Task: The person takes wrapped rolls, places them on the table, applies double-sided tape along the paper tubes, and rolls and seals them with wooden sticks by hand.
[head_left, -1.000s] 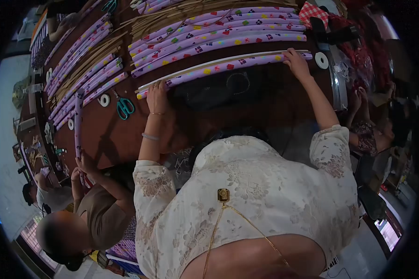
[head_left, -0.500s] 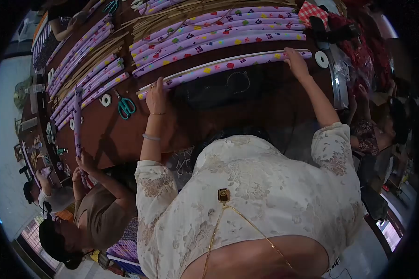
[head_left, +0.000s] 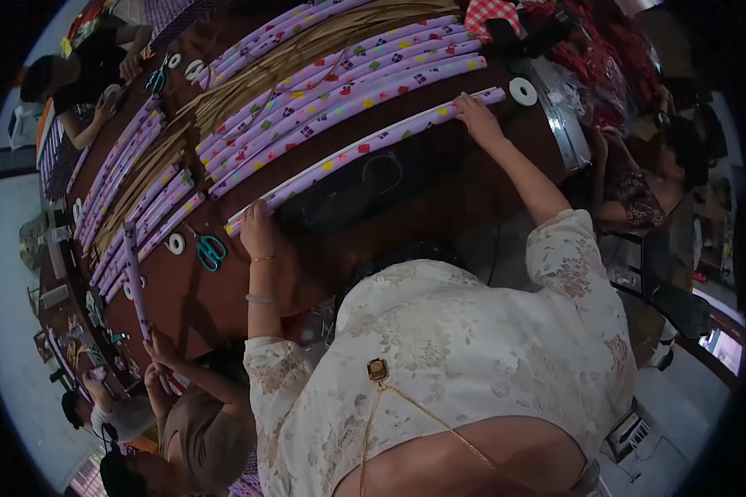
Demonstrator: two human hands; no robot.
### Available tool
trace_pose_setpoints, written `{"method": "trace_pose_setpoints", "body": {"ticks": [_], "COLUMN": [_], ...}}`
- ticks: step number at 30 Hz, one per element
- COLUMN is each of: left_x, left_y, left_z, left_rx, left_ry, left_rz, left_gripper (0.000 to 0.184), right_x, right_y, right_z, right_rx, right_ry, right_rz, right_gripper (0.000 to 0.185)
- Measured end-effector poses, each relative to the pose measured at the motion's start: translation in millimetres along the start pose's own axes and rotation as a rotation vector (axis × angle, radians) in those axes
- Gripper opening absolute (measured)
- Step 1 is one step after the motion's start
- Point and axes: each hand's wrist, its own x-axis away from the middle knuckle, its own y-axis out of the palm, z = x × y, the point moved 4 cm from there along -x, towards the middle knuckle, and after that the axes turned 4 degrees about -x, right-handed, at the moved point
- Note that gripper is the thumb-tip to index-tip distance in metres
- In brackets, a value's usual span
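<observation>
A long purple roll of wrapping paper (head_left: 363,152), printed with small coloured squares, lies slantwise in front of me. A pale strip runs along its far edge. My left hand (head_left: 259,230) closes on its near-left end, and my right hand (head_left: 477,120) grips it close to the far-right end. Some of my fingertips are hidden behind the roll. Under its near side lies a dark mat (head_left: 348,192). Several similar purple rolls (head_left: 348,98) lie side by side just beyond it.
Teal-handled scissors (head_left: 210,250) and a white tape roll (head_left: 175,243) lie to the left, another tape roll (head_left: 522,92) to the right. Brown paper strips (head_left: 215,103) lie among the rolls. At left, a co-worker's hands (head_left: 164,352) hold an upright purple roll (head_left: 134,277). Other people sit around the table.
My view has turned, so the table and rolls appear tilted and shifted left. Both hands stay on the same roll's ends. Another person at the upper left shows more fully.
</observation>
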Motion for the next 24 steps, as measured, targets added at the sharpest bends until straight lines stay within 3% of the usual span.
{"method": "trace_pose_setpoints", "body": {"ticks": [6, 9, 17, 19, 23, 24], "left_x": [0.3, 0.8, -2.6, -6.6, -18.0, -21.2], "left_y": [5.9, 6.3, -7.7, -7.5, -3.7, -6.5], "left_z": [-2.2, -2.5, 8.6, 6.8, 5.0, 8.2], "left_rx": [-0.007, 0.024, -0.080, -0.139, -0.165, -0.173], "left_ry": [0.081, 0.061, 0.088, 0.159, 0.113, -0.011], "left_rz": [0.071, 0.030, 0.072, 0.171, -0.035, -0.100], "left_gripper": [0.026, 0.028, 0.040, 0.042, 0.038, 0.035], "right_x": [2.0, 8.6, 7.3, 3.6, 1.4, -0.1], "right_y": [-1.3, -2.3, -3.3, -1.3, -11.0, -16.5], "right_z": [-1.8, -1.3, 1.1, 1.5, -2.2, -6.5], "right_rx": [-0.006, -0.038, 0.002, 0.014, 0.098, 0.169], "right_ry": [-0.097, -0.170, -0.149, -0.166, -0.140, -0.121], "right_rz": [-0.117, -0.056, -0.140, -0.127, -0.083, -0.095], "right_gripper": [0.030, 0.035, 0.039, 0.039, 0.039, 0.039]}}
